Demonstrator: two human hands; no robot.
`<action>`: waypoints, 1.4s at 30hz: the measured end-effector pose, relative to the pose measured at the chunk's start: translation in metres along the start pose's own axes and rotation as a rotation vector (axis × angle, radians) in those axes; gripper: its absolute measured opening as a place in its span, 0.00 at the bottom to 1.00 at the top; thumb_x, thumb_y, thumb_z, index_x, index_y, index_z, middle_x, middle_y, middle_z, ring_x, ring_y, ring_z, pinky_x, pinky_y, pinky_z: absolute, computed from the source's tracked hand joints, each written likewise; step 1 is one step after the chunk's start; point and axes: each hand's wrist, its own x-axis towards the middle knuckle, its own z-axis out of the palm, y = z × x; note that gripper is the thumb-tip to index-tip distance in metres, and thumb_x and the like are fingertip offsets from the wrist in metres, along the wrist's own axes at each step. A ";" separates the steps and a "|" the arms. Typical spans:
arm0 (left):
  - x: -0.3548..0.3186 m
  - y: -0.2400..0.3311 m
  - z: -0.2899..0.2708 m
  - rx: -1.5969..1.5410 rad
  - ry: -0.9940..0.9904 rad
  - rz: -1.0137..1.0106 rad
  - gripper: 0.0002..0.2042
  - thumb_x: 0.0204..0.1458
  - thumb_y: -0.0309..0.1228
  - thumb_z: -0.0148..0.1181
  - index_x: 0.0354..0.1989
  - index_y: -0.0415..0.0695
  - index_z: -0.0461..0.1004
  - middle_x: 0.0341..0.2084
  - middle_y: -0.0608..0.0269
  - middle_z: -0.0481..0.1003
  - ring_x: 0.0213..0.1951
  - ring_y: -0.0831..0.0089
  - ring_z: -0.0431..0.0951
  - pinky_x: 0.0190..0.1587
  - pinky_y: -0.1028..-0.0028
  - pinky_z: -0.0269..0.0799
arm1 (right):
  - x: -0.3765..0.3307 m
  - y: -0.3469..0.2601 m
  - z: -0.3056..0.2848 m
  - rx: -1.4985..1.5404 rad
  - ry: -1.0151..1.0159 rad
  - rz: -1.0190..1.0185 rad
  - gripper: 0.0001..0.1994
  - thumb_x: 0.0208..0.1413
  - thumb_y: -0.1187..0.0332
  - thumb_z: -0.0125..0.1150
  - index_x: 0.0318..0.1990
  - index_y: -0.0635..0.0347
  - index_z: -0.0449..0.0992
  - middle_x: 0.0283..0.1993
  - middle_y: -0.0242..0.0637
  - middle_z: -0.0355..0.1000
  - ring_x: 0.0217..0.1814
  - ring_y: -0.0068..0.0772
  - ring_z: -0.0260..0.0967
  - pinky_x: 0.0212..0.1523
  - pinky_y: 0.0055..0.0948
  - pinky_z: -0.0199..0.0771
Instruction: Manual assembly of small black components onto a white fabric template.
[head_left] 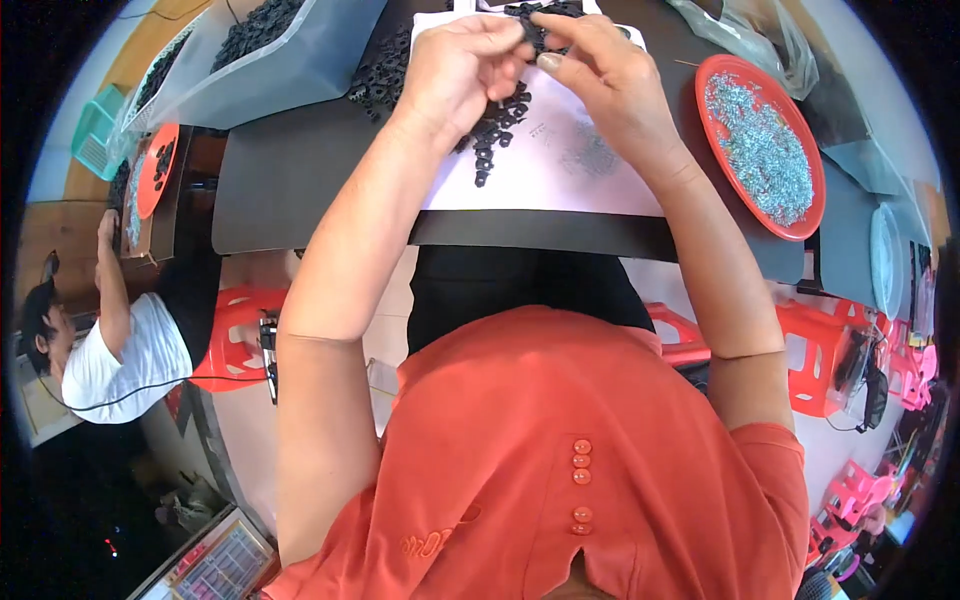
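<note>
At the table's far side my two hands meet over a white sheet [620, 185]. My left hand [460, 65] is closed in a pinch, with a small black plastic part [533, 38] at its fingertips. The thumb and forefinger of my right hand [612, 75] close on the same part from the other side. Its exact shape is too small to make out. Under and beside my left hand, several loose black parts [490, 150] trail over the sheet toward me. A bigger heap of them [380, 75] lies left of my wrist.
An orange-red plate [708, 120] of small silvery metal pieces [760, 145] stands at the right, near a clear plastic bag [750, 35]. On the left is a translucent bin [300, 75] with black parts. Another person [130, 345] sits beyond the left side, near red stools [235, 335].
</note>
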 end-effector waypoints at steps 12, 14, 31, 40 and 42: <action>0.006 0.015 -0.021 -0.153 0.175 0.096 0.03 0.54 0.26 0.58 0.32 0.40 0.72 0.22 0.62 0.73 0.22 0.74 0.71 0.21 0.76 0.62 | 0.000 0.009 0.014 -0.429 -0.240 -0.168 0.05 0.47 0.72 0.62 0.33 0.55 0.79 0.30 0.36 0.72 0.34 0.40 0.73 0.34 0.36 0.73; 0.006 0.014 -0.019 -0.145 0.171 0.063 0.04 0.54 0.26 0.58 0.31 0.40 0.72 0.22 0.62 0.73 0.21 0.74 0.71 0.20 0.77 0.62 | -0.001 0.011 0.018 -0.500 -0.315 -0.217 0.04 0.45 0.72 0.62 0.31 0.53 0.78 0.28 0.35 0.71 0.34 0.40 0.73 0.35 0.39 0.72; 0.007 0.010 -0.016 -0.093 0.118 0.086 0.07 0.55 0.24 0.58 0.37 0.31 0.73 0.25 0.53 0.76 0.22 0.73 0.73 0.21 0.77 0.65 | -0.001 0.014 0.023 -0.468 -0.309 -0.308 0.07 0.41 0.72 0.63 0.30 0.50 0.78 0.28 0.32 0.68 0.35 0.37 0.72 0.39 0.37 0.71; 0.004 0.009 -0.012 -0.081 0.078 0.102 0.06 0.56 0.25 0.57 0.36 0.33 0.73 0.26 0.55 0.76 0.24 0.73 0.74 0.23 0.76 0.66 | -0.006 0.013 0.022 -0.484 -0.365 -0.211 0.06 0.46 0.70 0.61 0.33 0.48 0.81 0.35 0.34 0.73 0.45 0.39 0.73 0.45 0.40 0.69; 0.006 0.009 -0.014 -0.047 0.059 0.099 0.08 0.57 0.26 0.56 0.38 0.33 0.71 0.28 0.55 0.75 0.26 0.72 0.73 0.25 0.76 0.65 | -0.004 0.014 0.022 -0.489 -0.298 -0.228 0.05 0.44 0.69 0.63 0.31 0.52 0.79 0.31 0.32 0.70 0.41 0.36 0.71 0.42 0.36 0.68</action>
